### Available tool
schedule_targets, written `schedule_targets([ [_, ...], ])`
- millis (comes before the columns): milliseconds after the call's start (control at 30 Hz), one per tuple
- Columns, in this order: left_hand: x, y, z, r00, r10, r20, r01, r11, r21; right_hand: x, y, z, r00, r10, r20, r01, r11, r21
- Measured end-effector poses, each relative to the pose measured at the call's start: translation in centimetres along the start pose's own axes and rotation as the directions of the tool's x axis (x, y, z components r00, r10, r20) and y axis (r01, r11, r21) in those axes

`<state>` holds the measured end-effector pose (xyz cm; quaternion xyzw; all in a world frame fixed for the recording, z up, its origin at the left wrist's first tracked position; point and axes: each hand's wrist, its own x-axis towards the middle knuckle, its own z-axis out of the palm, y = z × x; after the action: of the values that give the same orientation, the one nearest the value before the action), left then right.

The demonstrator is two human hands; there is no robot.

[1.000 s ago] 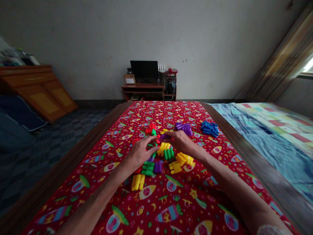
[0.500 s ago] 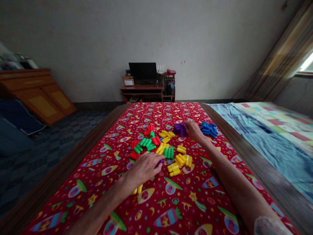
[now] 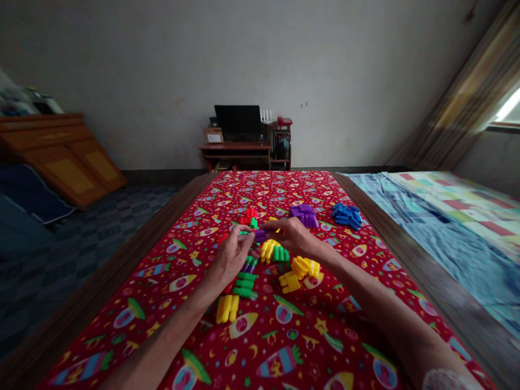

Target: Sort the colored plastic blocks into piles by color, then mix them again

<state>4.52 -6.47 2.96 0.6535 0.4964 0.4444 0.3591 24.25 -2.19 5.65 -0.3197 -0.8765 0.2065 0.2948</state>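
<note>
Both my hands meet above a scatter of plastic toy blocks on a red rocket-print cloth (image 3: 284,346). My left hand (image 3: 231,258) and my right hand (image 3: 293,236) pinch the two ends of one purple block (image 3: 260,235) held just above the pile. Under them lie yellow blocks (image 3: 300,269), green blocks (image 3: 245,285) and red blocks (image 3: 248,214). Farther back sit a pile of purple blocks (image 3: 304,215) and a pile of blue blocks (image 3: 347,214).
The cloth covers a wooden-edged surface (image 3: 426,271). A patterned bedsheet (image 3: 455,227) lies to the right. A desk with a monitor (image 3: 239,120) stands against the far wall, a wooden cabinet (image 3: 60,154) at left, curtains (image 3: 467,103) at right.
My right hand came back from the purple pile to the middle. My left hand lifted off the near blocks with a purple block, and both hands now grip it.
</note>
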Motion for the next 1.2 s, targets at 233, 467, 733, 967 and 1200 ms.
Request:
schedule_targets([
  [233, -2.4, 1.3, 2.2, 0.841, 0.406, 0.356, -0.537, 0.699, 0.472, -0.8, 7.1, -3.8, 0.882, 0.353, -0.311, -0.448, 0.832, -0.326],
  [467, -5.1, -0.2, 6.5, 0.677, 0.300, 0.672, -0.732, 0.367, 0.574, -2.1, 8.1, -4.1, 0.881, 0.368, -0.297, -0.473, 0.680, -0.560],
  [733, -2.8, -1.6, 3.2, 0.788, 0.321, 0.526, -0.616, 0.400, 0.679, -3.1, 3.2, -2.9, 0.909, 0.370, 0.193, -0.232, 0.832, -0.503],
  [967, -0.8, -1.1, 1.8, 0.820, 0.430, 0.377, -0.572, 0.600, 0.560, -7.2, 2.3, -1.7, 0.927, 0.359, 0.107, -0.276, 0.847, -0.455],
  [1200, 2.1, -4.0, -2.3, 0.874, 0.481, 0.069, -0.448, 0.742, 0.498, -14.1, 6.8, -6.9, 0.718, 0.601, -0.352, -0.674, 0.470, -0.570],
])
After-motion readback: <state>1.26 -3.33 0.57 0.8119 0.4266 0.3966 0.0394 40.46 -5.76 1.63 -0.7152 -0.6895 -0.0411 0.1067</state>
